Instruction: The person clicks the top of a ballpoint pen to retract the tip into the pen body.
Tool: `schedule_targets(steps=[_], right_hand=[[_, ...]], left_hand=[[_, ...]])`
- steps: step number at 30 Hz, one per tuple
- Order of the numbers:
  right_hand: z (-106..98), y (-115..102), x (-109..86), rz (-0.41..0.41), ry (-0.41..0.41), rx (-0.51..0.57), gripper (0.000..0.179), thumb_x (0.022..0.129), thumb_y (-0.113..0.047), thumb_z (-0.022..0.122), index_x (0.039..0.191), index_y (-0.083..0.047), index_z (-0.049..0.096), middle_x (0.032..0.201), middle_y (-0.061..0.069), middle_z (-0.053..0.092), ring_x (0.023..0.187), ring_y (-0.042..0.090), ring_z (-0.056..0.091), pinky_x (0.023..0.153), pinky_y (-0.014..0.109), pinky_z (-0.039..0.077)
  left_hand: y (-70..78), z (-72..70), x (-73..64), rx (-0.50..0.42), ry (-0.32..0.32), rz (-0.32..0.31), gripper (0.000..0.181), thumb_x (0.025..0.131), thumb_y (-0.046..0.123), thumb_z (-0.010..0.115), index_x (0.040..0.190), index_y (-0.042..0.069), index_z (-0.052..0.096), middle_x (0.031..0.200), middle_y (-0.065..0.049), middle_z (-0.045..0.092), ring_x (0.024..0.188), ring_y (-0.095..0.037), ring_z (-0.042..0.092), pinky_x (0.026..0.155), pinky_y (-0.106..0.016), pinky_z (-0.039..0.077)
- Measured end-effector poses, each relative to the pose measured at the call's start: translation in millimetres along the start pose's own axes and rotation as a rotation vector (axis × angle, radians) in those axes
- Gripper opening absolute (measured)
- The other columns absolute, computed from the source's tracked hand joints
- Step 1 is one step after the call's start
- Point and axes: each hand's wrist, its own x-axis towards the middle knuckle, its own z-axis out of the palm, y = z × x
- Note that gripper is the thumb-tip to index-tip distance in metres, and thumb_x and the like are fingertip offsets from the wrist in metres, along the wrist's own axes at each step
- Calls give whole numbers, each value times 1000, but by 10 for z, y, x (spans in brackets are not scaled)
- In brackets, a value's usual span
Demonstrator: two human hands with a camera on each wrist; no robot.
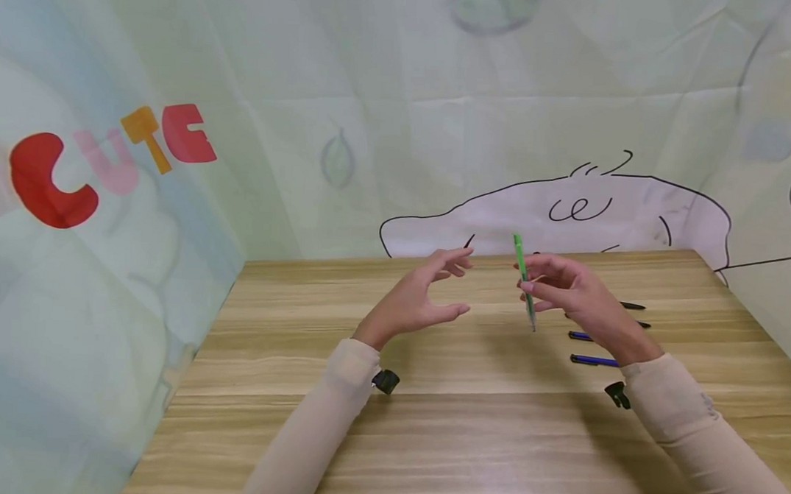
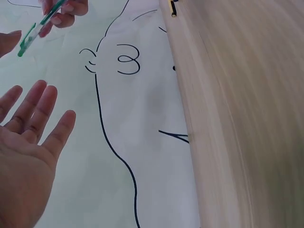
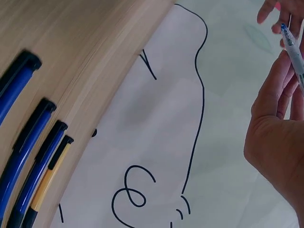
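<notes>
A slim green pen (image 1: 519,251) with a clear lower barrel is pinched between the thumb and fingers of my right hand (image 1: 562,287). It stands nearly upright above the table, green end up and point down. My left hand (image 1: 416,296) is raised to the left of the pen, thumb and fingers spread, with a gap between it and the pen. In the left wrist view the green pen (image 2: 34,37) slants near the left thumb, and the left palm (image 2: 23,166) faces the camera. The right wrist view catches the clear barrel (image 3: 292,45) at its right edge.
Several pens lie side by side on the wooden table (image 1: 334,436), partly hidden by my right hand and wrist. Among them are a blue pen (image 3: 28,147) with a black clip and a yellow pen (image 3: 47,178). A printed cloth (image 1: 294,147) hangs behind the table's far edge.
</notes>
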Motion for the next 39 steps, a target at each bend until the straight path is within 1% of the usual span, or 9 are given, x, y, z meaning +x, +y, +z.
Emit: schedule_targets(steps=[6,8,17,20,22,25,30,33,39], right_hand=[[-93,50,-12,23,16,-16,35,99,-25,67,131,-11,60,117,7,67,107,30,67,86,39,60],[-126,70,-14,30,30,-32,37,99,-26,68,131,-11,60,117,8,67,107,32,66,86,39,60],[-324,132,-11,41,51,-129,37,99,-28,68,129,-8,60,112,8,71,101,20,69,85,37,61],[-396,141,-10,59,53,-144,37,99,-29,67,130,-10,60,112,7,72,102,19,69,85,36,61],[-442,145,-9,60,50,-152,37,100,-29,67,131,-11,60,112,6,72,101,18,69,84,36,61],[-516,165,2,37,32,-181,38,100,-26,66,133,-9,59,111,5,71,100,17,68,83,36,61],[-637,211,22,-9,-10,-257,38,101,-22,64,135,-6,57,113,6,68,99,16,69,80,31,61],[-708,241,26,-6,-9,-293,39,102,-22,64,137,-6,56,115,6,66,99,17,68,79,30,60],[-855,292,37,5,-16,-367,39,103,-23,62,138,-8,56,118,6,65,101,15,66,78,31,59]], left_hand=[[-76,-103,-166,34,9,-25,75,88,19,80,153,24,42,135,3,57,123,-19,57,111,-35,45],[-88,-134,-211,42,13,-24,75,88,19,79,153,23,43,136,2,57,123,-20,57,111,-36,46],[-120,-261,-405,47,21,-68,76,87,18,80,153,24,43,135,2,59,122,-17,58,110,-40,47],[-127,-298,-462,54,27,-79,76,86,15,80,153,22,43,135,1,59,122,-19,58,110,-42,47],[-131,-320,-496,54,32,-86,76,86,14,80,152,23,44,134,0,59,122,-24,59,110,-43,47],[-151,-349,-547,57,38,-95,77,86,12,81,152,25,44,134,0,59,122,-29,59,110,-45,47],[-182,-400,-634,62,48,-109,77,85,11,81,152,24,44,134,-1,59,121,-28,59,109,-48,48],[-182,-432,-690,69,54,-120,78,85,12,81,152,24,44,134,-1,59,121,-27,59,109,-48,48],[-197,-501,-798,73,62,-125,77,85,11,81,152,22,44,135,-2,59,122,-32,59,109,-49,48]])
